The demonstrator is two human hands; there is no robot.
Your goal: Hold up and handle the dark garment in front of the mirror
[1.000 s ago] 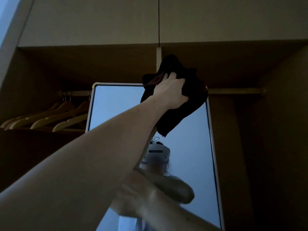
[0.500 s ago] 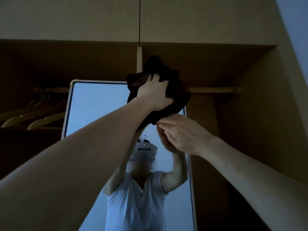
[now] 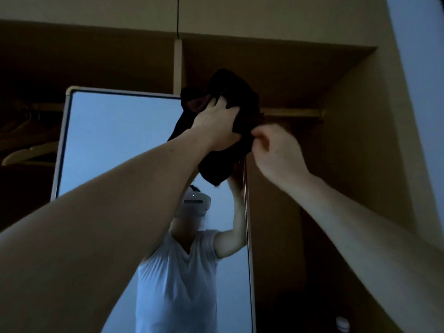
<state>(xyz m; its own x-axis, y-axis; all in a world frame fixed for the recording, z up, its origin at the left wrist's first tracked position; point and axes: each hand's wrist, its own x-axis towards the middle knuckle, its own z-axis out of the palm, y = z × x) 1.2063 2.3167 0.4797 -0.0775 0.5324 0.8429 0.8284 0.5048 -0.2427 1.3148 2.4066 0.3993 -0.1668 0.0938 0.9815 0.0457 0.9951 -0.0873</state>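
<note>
— Dark cloth (image 3: 242,99) is bunched up and held overhead, pressed at the top corner of the mirror (image 3: 120,140). How will it handle?

— It is judged soft and light: it crumples around the fingers and sags below the left hand (image 3: 216,127), so no stiffness is to be expected.

— How are the hands placed?

— The bundle is gripped from the front by the left hand, fingers sunk into the folds. Its right edge is pinched by the right hand (image 3: 276,150), just beside the left.

— Where is it best held?

— A full handful of the bunched middle is favoured; a loose edge would likely slip or unfurl.
</note>
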